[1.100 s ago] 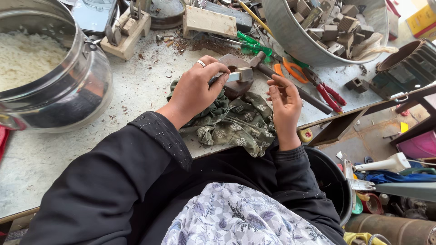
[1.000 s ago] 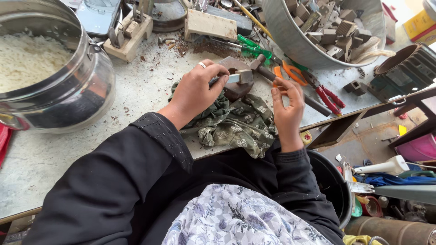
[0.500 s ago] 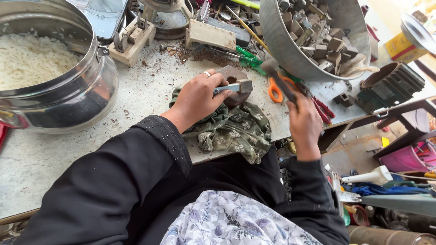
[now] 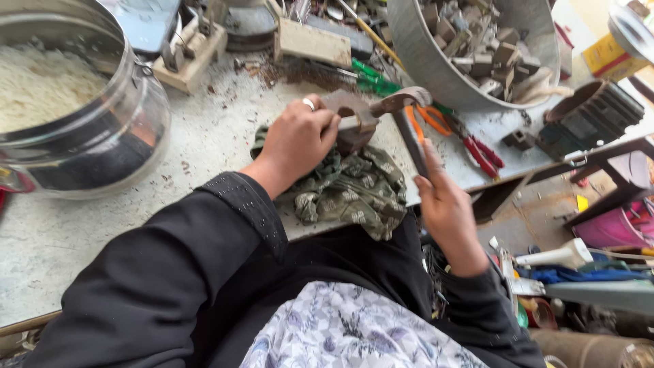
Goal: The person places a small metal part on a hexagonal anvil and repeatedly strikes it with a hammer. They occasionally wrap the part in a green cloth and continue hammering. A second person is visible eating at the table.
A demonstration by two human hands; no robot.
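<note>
- My left hand (image 4: 298, 140) is clenched around a brown metal piece (image 4: 349, 117) at the frame's centre, over the green cloth (image 4: 354, 191).
- My right hand (image 4: 446, 208) grips the hammer (image 4: 407, 119); its head touches the piece.

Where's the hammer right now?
In the head view, the hammer is right of centre, held by the right hand; its head sits by the rusty part under the left hand, above the green cloth.

A pale, scuffed workbench (image 4: 82, 225) stands in daylight above a cluttered dusty floor (image 4: 545, 204).
</note>
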